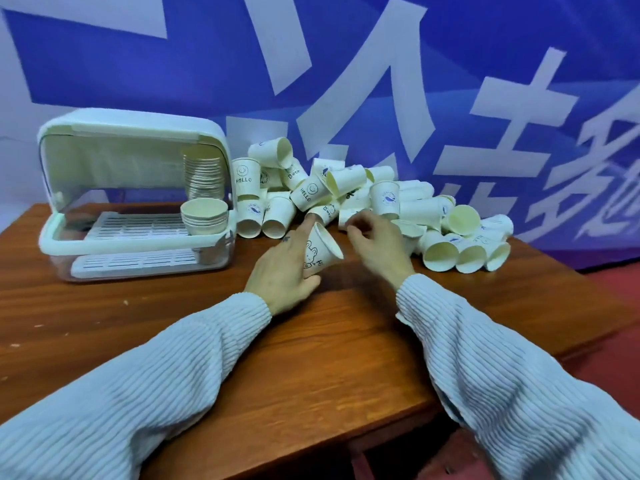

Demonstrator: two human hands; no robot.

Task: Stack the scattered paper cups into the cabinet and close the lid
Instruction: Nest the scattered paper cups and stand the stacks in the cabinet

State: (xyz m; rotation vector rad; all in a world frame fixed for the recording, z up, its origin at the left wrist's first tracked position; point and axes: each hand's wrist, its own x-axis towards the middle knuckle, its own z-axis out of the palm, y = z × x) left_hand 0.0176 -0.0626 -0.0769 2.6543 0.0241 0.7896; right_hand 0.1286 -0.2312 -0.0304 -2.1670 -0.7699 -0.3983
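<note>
My left hand grips a white paper cup with a rabbit drawing, tilted with its mouth toward the upper right. Just right of it, my right hand reaches with curled fingers into a pile of scattered paper cups; whether it holds one is hidden. The white cabinet stands at the left with its clear lid raised. Inside, on its upper rack, a short stack of cups stands at the right, with a taller stack behind it.
The wooden table drops off at the right, where a red floor shows. A blue banner with white characters hangs behind the pile. The cabinet's lower rack has no cups on it.
</note>
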